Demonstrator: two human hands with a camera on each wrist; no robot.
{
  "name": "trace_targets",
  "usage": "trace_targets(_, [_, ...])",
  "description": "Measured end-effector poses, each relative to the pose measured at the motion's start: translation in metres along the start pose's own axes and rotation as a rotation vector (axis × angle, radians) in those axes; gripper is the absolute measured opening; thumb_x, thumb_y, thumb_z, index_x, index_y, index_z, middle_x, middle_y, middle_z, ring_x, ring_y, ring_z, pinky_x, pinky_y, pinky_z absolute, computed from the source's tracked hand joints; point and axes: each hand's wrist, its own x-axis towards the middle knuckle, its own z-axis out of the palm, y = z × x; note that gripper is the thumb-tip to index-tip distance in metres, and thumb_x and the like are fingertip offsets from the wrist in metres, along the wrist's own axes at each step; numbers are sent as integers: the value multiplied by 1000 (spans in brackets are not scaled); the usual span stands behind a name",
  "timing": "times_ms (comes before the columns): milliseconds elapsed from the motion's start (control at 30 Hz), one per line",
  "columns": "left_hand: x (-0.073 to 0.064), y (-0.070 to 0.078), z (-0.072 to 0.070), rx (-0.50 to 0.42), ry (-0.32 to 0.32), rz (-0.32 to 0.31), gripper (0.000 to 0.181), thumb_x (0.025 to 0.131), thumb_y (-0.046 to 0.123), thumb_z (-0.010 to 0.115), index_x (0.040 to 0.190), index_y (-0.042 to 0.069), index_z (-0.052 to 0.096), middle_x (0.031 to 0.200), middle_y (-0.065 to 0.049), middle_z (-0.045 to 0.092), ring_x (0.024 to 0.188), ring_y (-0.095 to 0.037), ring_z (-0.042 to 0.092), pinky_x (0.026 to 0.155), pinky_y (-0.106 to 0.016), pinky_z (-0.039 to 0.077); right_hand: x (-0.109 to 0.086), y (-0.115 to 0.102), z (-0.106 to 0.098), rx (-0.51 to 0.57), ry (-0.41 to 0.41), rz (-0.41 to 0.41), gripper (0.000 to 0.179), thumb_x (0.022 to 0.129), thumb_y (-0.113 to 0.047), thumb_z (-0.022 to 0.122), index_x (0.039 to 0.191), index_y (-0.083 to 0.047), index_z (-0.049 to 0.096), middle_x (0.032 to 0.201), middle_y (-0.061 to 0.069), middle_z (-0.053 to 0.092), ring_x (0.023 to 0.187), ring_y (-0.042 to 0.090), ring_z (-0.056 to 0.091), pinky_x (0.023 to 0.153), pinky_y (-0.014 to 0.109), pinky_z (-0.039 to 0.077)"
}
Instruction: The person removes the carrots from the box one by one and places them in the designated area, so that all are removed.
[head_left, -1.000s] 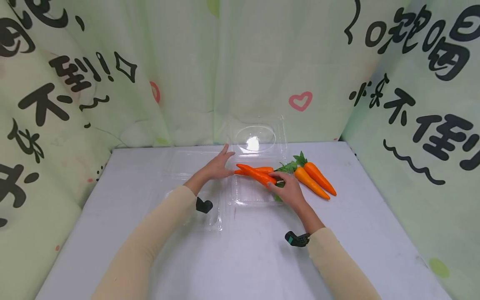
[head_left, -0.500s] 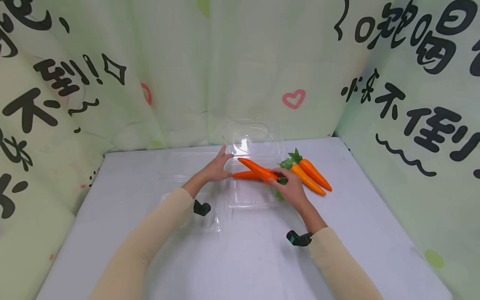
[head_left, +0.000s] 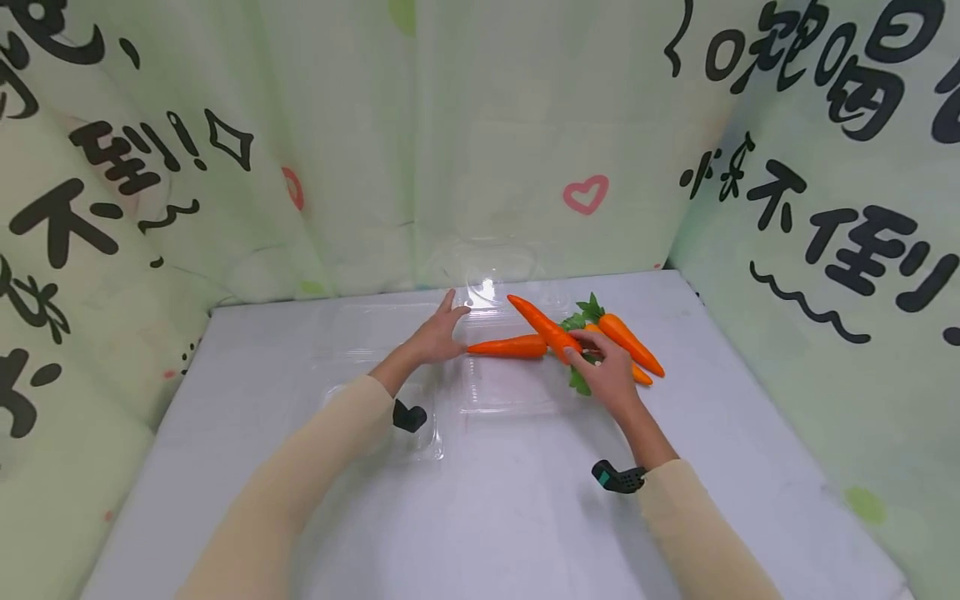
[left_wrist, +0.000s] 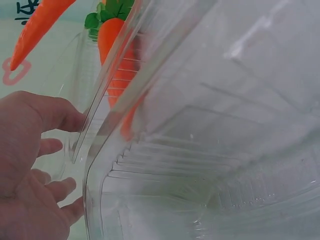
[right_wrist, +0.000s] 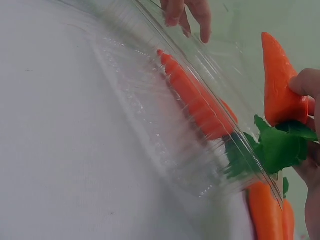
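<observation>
My right hand [head_left: 611, 371] holds an orange carrot [head_left: 538, 321] near its leafy top, fingers and thumb on opposite sides. Its tip points up and left, raised over the clear plastic container [head_left: 510, 400]. Inside that container lies another carrot [head_left: 510, 347], tip to the left and green leaves at the right. At the container's left edge, my left hand [head_left: 435, 337] has its fingers spread, and its thumb reaches the rim. In the left wrist view, fingers [left_wrist: 62, 187] are beside the clear wall. The right wrist view shows the held carrot [right_wrist: 280, 85] above the container's edge.
Two more carrots [head_left: 632, 343] with leaves lie right of the container, partly behind my right hand. A second clear container [head_left: 420, 446] stands left, under my left forearm. The clear lid [head_left: 487, 287] stands raised at the back, near the curtain [head_left: 487, 150].
My right hand has lifted the held carrot up and right, away from the carrot lying in the container. My left hand stays at the container's edge. The head view has shifted slightly.
</observation>
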Motion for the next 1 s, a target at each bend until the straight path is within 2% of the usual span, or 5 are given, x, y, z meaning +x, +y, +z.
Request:
trace_targets(133, [1, 2, 1, 43, -8, 29, 69, 89, 14, 63, 150, 9, 33, 164, -11, -1, 146, -33, 28, 117, -47, 33, -2, 3, -6, 2, 50, -12, 40, 92, -27, 66, 127, -8, 61, 125, 12, 62, 112, 27, 59, 100, 43, 51])
trace_targets(300, [-2, 3, 0, 63, -21, 26, 68, 90, 15, 61, 151, 10, 30, 164, -10, 5, 147, -32, 26, 119, -47, 28, -4, 5, -13, -22, 81, -21, 42, 92, -29, 66, 128, -8, 61, 123, 13, 64, 109, 24, 60, 89, 14, 49])
trace_targets(433, [-5, 1, -2, 60, -26, 31, 68, 91, 15, 62, 151, 10, 30, 164, -11, 12, 148, -32, 24, 120, -48, 25, -5, 9, -20, -41, 109, -30, 41, 92, -26, 66, 127, -6, 61, 121, 15, 65, 106, 27, 61, 80, 2, 41])
trace_targets(867, [-5, 1, 5, 54, -26, -24, 69, 91, 18, 62, 152, 13, 30, 163, -8, 15, 149, -29, 22, 120, -48, 25, -16, 38, -41, -177, 100, 67, 42, 93, -27, 64, 127, -4, 60, 123, 19, 63, 111, 31, 59, 77, -3, 35])
trace_targets(1000, [-4, 2, 3, 49, -15, -20, 68, 92, 17, 62, 151, 12, 30, 163, -8, 15, 149, -29, 22, 120, -48, 25, -18, 41, -48, -206, 69, 98, 43, 94, -30, 62, 129, -5, 58, 125, 18, 62, 113, 30, 58, 87, 15, 49])
